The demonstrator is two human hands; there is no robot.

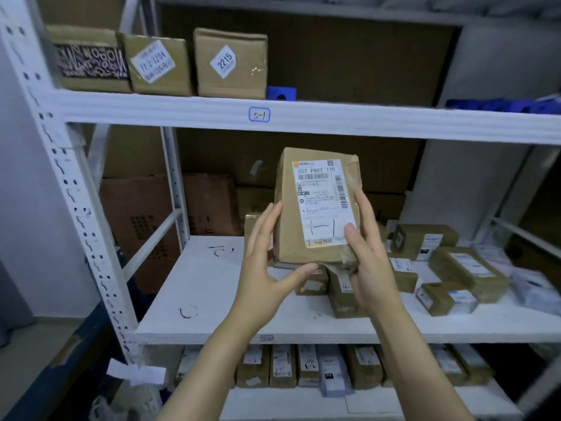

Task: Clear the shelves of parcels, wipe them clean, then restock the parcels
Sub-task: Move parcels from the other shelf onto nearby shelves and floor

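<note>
A brown cardboard parcel (291,214) with a white shipping label marked "1-1" is held upright above the middle shelf (212,293). My right hand (368,253) grips its right edge, thumb on the label. My left hand (267,265) cups its lower left corner, fingers straight along the side and thumb under the bottom. Several small brown parcels (455,268) lie on the right part of the middle shelf. Three boxes (230,63) stand on the left of the top shelf (334,117).
The white metal rack has a perforated upright (76,192) at the left. The bottom shelf holds a row of several parcels (303,366). Blue plastic pieces (280,93) sit on the top shelf. Larger cartons (145,220) stand behind the rack.
</note>
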